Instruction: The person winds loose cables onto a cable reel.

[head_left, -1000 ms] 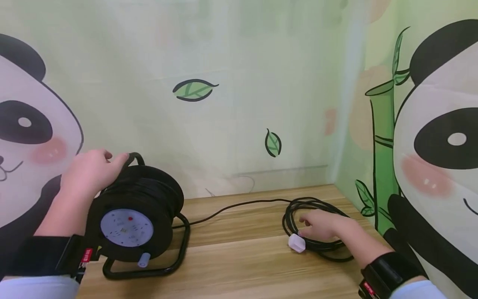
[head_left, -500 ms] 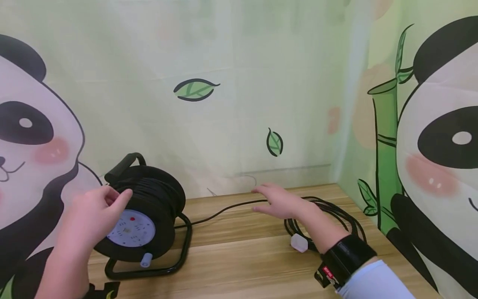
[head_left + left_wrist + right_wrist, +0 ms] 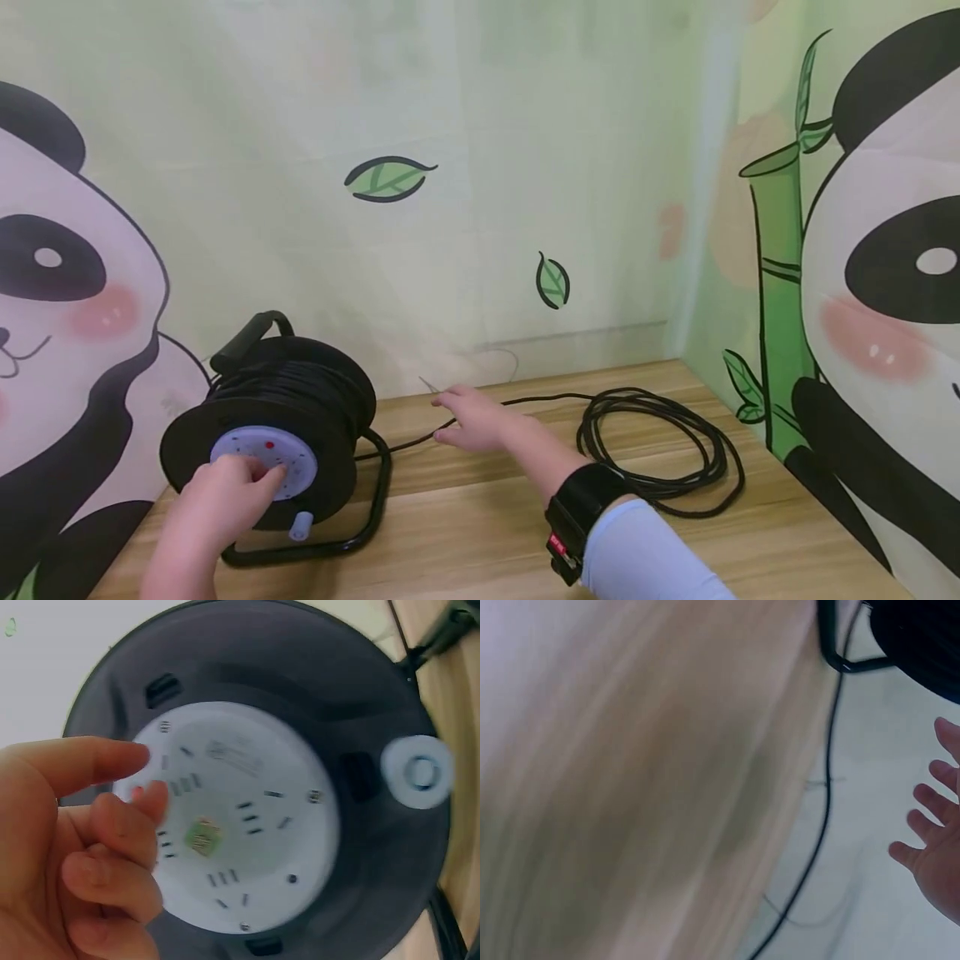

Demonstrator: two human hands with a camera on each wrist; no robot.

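A black cable reel (image 3: 300, 379) stands at the left on its tubular frame (image 3: 375, 500). Its pale round socket panel (image 3: 303, 467) faces me, with a small crank knob (image 3: 301, 527) below. My left hand (image 3: 225, 492) is in front of this panel; in the left wrist view its fingers (image 3: 112, 881) are loosely curled around nothing. My right hand (image 3: 480, 419) hovers above the thin black cable (image 3: 551, 398), fingers spread and holding nothing. That cable runs from the reel to a loose coil (image 3: 675, 486) at the right. The white plug is out of sight, apparently behind my right forearm.
Everything rests on a wood-grain table (image 3: 465, 533). A printed cloth backdrop (image 3: 262, 125) with pandas and leaves rises at the back and at the right side. The reel's carrying handle (image 3: 243, 343) points up at the top.
My left hand has let go of the reel's handle and moved down to the front of the socket panel. The right hand has left the coil and swung left toward the reel.
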